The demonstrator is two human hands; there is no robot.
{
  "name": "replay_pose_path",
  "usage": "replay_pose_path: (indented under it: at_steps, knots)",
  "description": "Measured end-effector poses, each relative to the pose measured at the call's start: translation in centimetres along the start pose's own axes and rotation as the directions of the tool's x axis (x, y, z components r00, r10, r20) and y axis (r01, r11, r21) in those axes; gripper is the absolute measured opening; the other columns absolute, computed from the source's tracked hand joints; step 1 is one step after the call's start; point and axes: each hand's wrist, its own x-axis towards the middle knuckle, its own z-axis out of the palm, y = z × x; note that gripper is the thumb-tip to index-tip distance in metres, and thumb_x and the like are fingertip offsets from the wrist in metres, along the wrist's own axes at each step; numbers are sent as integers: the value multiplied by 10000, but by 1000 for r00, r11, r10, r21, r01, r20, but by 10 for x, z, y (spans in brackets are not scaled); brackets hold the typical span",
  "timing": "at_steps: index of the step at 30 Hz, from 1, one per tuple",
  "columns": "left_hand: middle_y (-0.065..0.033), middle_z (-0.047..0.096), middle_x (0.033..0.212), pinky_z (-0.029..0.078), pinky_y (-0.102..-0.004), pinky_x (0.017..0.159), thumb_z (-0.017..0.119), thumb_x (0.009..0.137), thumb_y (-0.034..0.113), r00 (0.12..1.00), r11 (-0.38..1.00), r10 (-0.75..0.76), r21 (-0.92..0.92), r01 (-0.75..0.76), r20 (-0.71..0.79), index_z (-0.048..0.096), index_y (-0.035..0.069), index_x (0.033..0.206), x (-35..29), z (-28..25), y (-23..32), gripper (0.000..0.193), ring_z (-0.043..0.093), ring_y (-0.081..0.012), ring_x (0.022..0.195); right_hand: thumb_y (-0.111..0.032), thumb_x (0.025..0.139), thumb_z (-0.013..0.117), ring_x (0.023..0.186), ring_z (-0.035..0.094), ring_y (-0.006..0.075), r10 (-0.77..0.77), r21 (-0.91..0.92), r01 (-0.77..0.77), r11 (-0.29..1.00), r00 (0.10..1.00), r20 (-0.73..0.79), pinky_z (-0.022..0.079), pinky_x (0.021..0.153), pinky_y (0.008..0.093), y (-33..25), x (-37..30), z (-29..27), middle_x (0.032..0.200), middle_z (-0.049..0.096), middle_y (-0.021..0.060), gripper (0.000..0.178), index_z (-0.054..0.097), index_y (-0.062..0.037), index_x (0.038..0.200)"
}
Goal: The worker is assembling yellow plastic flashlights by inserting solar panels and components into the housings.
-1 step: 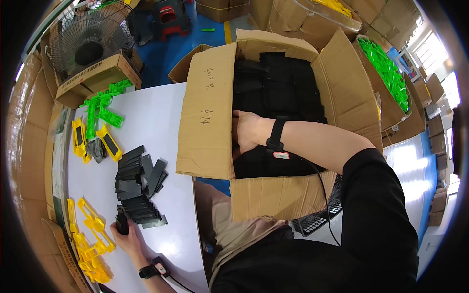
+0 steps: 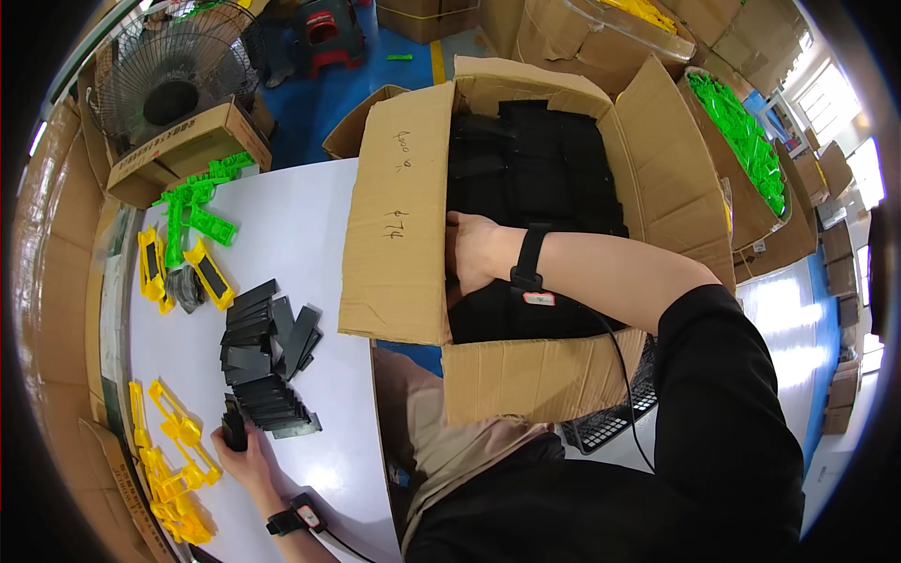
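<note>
My left hand [image 2: 246, 462] rests at the table's left side, its fingers closed around a small stack of black plastic strips [image 2: 234, 426]. Just beyond it lies a long, overlapping pile of similar black strips [image 2: 267, 361] on the white table [image 2: 324, 211]. My right hand [image 2: 477, 253] reaches into an open cardboard box [image 2: 394, 272] packed with flat black pieces [image 2: 549, 178]. The box's left flap hides its fingers, so whatever they touch cannot be seen. Each wrist wears a black strap with a cable.
Yellow plastic frames [image 2: 178, 469] lie along the table's left edge. Farther up are yellow holders with black inserts [image 2: 208, 274], grey pieces [image 2: 185, 289] and green plastic parts [image 2: 195, 211]. A fan [image 2: 169, 94] stands at the far left. Another box holds green parts [image 2: 741, 136] at right.
</note>
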Motion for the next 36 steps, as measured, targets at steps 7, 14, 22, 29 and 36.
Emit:
replay_pose_path:
  at_steps: [7, 14, 22, 29, 36]
  knots:
    - [-148, 550, 892, 467, -356, 750, 734, 771, 204, 1000, 999, -10, -46, 10, -17, 507, -29, 998, 0, 2, 2, 396, 534, -283, 799, -772, 791, 421, 1435, 210, 227, -55, -81, 84, 993, 948, 314, 121, 1163, 406, -12, 6, -45, 1536, 302, 76, 928, 320, -162, 1483]
    - [-150, 544, 882, 463, -356, 761, 719, 756, 157, 999, 999, 1, -52, -3, -39, 508, -27, 1001, -1, 2, 5, 371, 533, -292, 792, -751, 683, 611, 1319, 398, 307, -184, 33, 181, 983, 966, 180, 339, 1056, 379, 7, 12, -33, 1439, 442, 130, 957, 460, -133, 1398]
    - [-164, 533, 902, 460, -368, 789, 714, 751, 155, 1000, 999, -11, -35, 11, -11, 500, -28, 1024, -2, 0, -4, 392, 536, -313, 840, -793, 680, 577, 1368, 311, 369, -344, 58, 344, 937, 883, 318, 235, 1125, 409, 20, 37, -22, 1480, 344, 220, 1062, 380, -72, 1434]
    - [-166, 524, 890, 456, -377, 772, 718, 738, 143, 999, 1000, -18, -26, 18, -31, 493, -18, 989, -2, 2, 0, 374, 523, -331, 821, -707, 694, 659, 1313, 387, 379, -516, 314, 444, 839, 833, 202, 280, 1103, 390, 24, 40, -24, 1433, 422, 209, 944, 461, -104, 1393]
    - [-147, 500, 847, 450, -363, 754, 709, 710, 110, 999, 998, -37, -43, 35, -34, 478, -9, 947, -1, 2, 10, 352, 505, -314, 785, -633, 775, 631, 1291, 423, 353, -530, 483, 382, 788, 819, 218, 326, 1071, 398, 29, 42, -23, 1409, 456, 191, 810, 480, -119, 1382]
